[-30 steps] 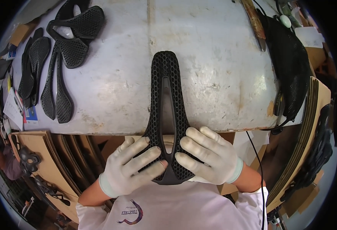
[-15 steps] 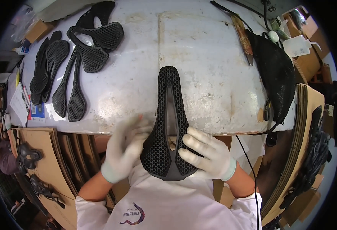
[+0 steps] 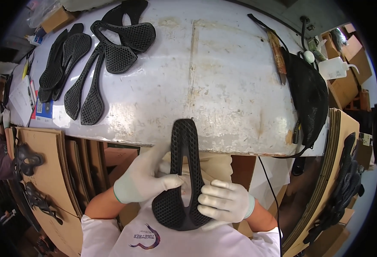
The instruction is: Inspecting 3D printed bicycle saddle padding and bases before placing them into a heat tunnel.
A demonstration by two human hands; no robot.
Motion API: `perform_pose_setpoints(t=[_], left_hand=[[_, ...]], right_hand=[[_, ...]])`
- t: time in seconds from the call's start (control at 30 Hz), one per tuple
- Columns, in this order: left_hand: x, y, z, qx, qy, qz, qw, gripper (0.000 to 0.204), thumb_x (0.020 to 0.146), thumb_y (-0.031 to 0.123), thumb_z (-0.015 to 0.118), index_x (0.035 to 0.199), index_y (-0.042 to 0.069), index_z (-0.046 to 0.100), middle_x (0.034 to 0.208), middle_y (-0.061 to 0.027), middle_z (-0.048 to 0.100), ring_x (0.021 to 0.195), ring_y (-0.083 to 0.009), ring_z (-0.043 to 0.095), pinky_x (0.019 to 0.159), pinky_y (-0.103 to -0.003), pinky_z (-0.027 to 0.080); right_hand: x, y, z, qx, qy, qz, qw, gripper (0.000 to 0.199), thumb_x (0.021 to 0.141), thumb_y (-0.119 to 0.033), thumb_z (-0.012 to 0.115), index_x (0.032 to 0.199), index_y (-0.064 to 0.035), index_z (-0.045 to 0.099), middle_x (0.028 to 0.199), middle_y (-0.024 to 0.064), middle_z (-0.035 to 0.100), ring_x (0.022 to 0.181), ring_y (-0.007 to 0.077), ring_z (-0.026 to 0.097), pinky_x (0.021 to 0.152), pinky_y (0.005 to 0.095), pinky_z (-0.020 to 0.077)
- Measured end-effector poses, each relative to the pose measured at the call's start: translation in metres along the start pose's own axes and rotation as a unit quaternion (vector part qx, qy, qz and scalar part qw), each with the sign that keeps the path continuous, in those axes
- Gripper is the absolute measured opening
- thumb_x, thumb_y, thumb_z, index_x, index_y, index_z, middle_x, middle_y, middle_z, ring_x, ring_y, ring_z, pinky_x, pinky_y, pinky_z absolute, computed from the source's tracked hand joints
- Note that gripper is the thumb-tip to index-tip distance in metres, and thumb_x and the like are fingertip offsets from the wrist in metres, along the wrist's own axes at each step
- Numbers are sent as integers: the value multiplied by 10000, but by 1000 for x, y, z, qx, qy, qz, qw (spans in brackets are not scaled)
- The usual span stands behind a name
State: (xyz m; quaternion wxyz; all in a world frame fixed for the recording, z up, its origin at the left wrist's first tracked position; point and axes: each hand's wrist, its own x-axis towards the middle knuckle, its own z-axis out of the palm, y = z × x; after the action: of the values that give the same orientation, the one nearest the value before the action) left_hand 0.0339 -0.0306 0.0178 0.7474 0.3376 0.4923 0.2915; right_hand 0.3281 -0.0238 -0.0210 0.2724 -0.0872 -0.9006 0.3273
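A black bicycle saddle pad [image 3: 168, 209] with a honeycomb lattice and a long central slot is held close to my shirt, its narrow nose pointing away over the table's front edge. My left hand [image 3: 144, 180], in a white glove, grips its left side; the thumb lies on the top face by the slot and the other fingers are partly hidden behind. My right hand [image 3: 226, 201], also gloved, closes round the wide right wing, with the fingers over the top face.
Several similar black saddle pads [image 3: 92, 113] lie at the table's [image 3: 222, 85] far left. On the right are a worn wooden-handled tool [image 3: 276, 55], a black mesh bag [image 3: 308, 96] and a white squeeze bottle [image 3: 333, 68]. Cardboard stacks [image 3: 47, 171] flank me; a black cable [image 3: 269, 180] hangs at my right.
The saddle pad has come nearer my body, away from the tabletop. My left hand, blurred beside it before, now has its thumb over its left side. The whole view has shifted slightly.
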Motion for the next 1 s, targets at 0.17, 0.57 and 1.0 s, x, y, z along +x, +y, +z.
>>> perform_pose_setpoints(t=[0.17, 0.57, 1.0], left_hand=[[-9, -5, 18, -15, -39, 3, 999, 774, 997, 120, 689, 1615, -67, 263, 1228, -142, 680, 962, -155, 731, 861, -292, 593], [-14, 11, 14, 119, -48, -6, 992, 775, 959, 131, 719, 1612, -12, 328, 953, -96, 767, 865, -121, 746, 787, -268, 570], [-3, -9, 10, 292, 67, 278, 913, 330, 807, 239, 822, 1074, 51, 771, 768, -107, 693, 688, -297, 697, 657, -356, 539]], right_hand=[[16, -1, 15, 214, 223, 104, 945, 667, 1008, -576, 605, 1284, 30, 645, 1215, 207, 692, 1150, 344, 698, 1026, 418, 535], [51, 13, -1, 403, -12, 389, 828, 696, 974, -372, 765, 1478, 14, 479, 1156, 104, 741, 1004, 172, 714, 867, 311, 565], [60, 14, -2, 48, 100, 163, 980, 678, 833, -423, 859, 1292, 16, 623, 1028, 164, 723, 829, 347, 713, 736, 411, 571]])
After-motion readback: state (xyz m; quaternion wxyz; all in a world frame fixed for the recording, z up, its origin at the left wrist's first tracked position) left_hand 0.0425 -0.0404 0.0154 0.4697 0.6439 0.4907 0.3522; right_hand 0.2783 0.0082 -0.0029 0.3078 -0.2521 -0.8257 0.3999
